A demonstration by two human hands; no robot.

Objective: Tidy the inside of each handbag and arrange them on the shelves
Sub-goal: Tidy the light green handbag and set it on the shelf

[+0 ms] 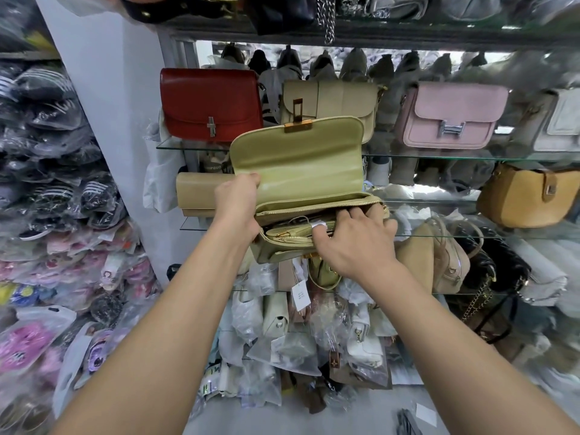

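An olive handbag [298,164] is held up at the middle of the view, in front of the glass shelves [439,157] and not resting on any of them, its flap thrown upward so the smooth lining faces the camera and the gold clasp [298,125] sits at the flap's 12 o'clock edge. The left hand [237,204] grasps the bag at its 9 o'clock side, the fingers curled round the edge where flap meets body. The right hand [354,243] comes in from 5 o'clock with its fingers dipped into the open main compartment just behind the gold zip [314,208], beside a white tag [318,226] — the fingertips are hidden inside, so I cannot tell whether they grasp anything. On the shelf behind, a red handbag [210,102] stands at 10 o'clock of the held bag, a beige handbag [332,98] at 12 o'clock and a pink handbag [452,114] at 2 o'clock. A tan clutch [201,189] lies at 9 o'clock, partly behind the left hand, and a mustard bag [527,199] sits at 3 o'clock on the next shelf down. Plastic-wrapped goods [56,183] fill the racks at the far 9 o'clock side.
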